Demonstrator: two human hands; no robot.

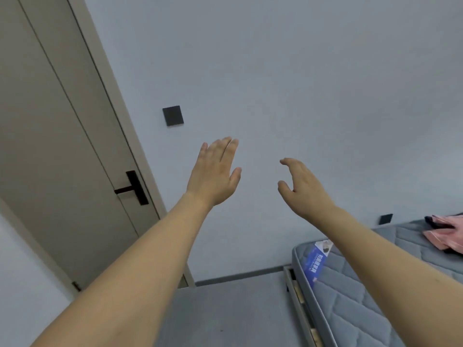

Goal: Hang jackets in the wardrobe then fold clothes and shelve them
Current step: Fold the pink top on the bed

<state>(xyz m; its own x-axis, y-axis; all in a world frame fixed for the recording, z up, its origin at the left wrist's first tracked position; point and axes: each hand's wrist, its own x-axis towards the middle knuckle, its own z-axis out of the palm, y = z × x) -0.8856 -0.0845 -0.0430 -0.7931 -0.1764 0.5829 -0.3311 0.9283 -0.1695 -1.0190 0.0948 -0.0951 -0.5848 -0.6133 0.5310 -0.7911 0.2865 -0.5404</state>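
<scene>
So your left hand (215,171) is up, fingers straight, holding nothing | right hand (304,189) fingers loosely curled, empty | pink clothes (443,234) on the bed (363,296), far right

Far right of your right hand (304,189), the pink clothes (443,234) run off the picture's edge, so you can't tell their full shape. The mattress (363,296) below that hand is cut off too, and its blue label (316,261) is too small to read. Left of your left hand (215,174), the door (50,121) is cropped.
</scene>
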